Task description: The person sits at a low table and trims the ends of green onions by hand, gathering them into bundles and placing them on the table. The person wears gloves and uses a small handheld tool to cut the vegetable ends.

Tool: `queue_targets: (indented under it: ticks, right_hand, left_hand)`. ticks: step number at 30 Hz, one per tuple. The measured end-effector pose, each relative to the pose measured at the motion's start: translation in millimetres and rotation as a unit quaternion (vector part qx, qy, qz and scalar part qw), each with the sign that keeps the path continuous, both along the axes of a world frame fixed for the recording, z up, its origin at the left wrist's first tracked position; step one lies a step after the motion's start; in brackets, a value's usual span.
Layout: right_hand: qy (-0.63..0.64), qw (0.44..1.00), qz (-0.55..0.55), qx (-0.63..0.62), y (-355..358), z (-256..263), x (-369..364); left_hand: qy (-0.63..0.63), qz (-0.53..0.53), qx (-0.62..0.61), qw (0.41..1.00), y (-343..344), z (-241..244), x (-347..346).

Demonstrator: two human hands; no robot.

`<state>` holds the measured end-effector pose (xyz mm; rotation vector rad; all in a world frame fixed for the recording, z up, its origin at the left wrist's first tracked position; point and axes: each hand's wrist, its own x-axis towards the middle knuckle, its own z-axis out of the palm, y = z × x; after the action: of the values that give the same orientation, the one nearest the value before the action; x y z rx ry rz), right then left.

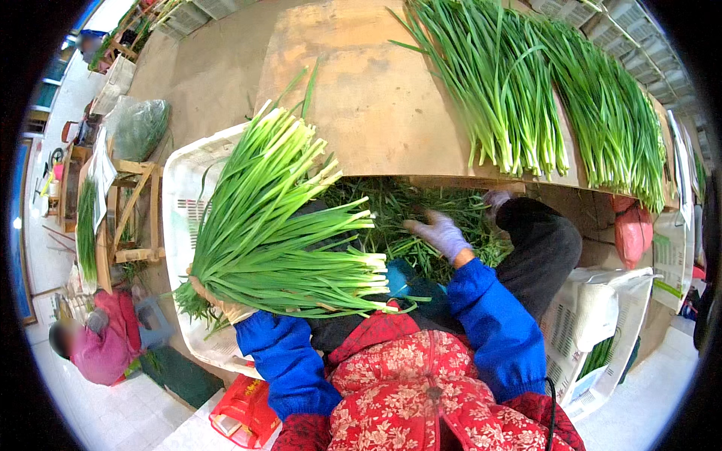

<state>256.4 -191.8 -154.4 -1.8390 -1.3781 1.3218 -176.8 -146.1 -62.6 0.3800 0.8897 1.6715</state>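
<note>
My left hand [217, 299], in a pale glove, grips a large bunch of green garlic chives [282, 225] near the leafy ends. The bunch fans out to the upper right, its pale stem ends apart, over a white plastic crate. My right hand [439, 232], in a thin lilac glove with bare fingertips or stained tips, is slightly blurred and holds nothing that I can see. It is above a heap of loose green leaves [474, 220] below the table edge. Two laid-out piles of chives, the nearer pile [502, 113] and the farther pile [615, 129], lie on the wooden table.
The wooden table [361, 96] spans the top. The white crate [180, 169] stands at left, another white crate [620, 338] at lower right. A pink bag [632, 231] hangs under the table's right side. A red bag [245, 409] is at lower left; a person [107, 344] sits beyond it.
</note>
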Motion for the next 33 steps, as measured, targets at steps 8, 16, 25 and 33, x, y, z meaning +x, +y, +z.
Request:
queue_targets:
  ticks: [8, 16, 25, 33]
  right_hand:
    - [0.397, 0.915, -0.003, -0.078, 42.1, 65.2, -85.5]
    - [0.416, 0.902, 0.1, -0.066, 30.6, 55.6, -75.5]
    - [0.498, 0.859, 0.029, -0.114, 27.6, 75.2, -65.6]
    - [0.3, 0.954, 0.026, -0.019, 32.2, 68.0, -87.5]
  left_hand:
    - [0.381, -0.003, 0.025, 0.924, -4.8, -28.2, -22.2]
    - [0.086, -0.014, 0.069, 0.994, -9.5, -26.1, -10.0]
    - [-0.023, 0.039, 0.042, 0.998, -2.7, -9.1, -0.2]
    - [-0.014, 0.059, 0.012, 0.998, -2.0, 4.6, 15.1]
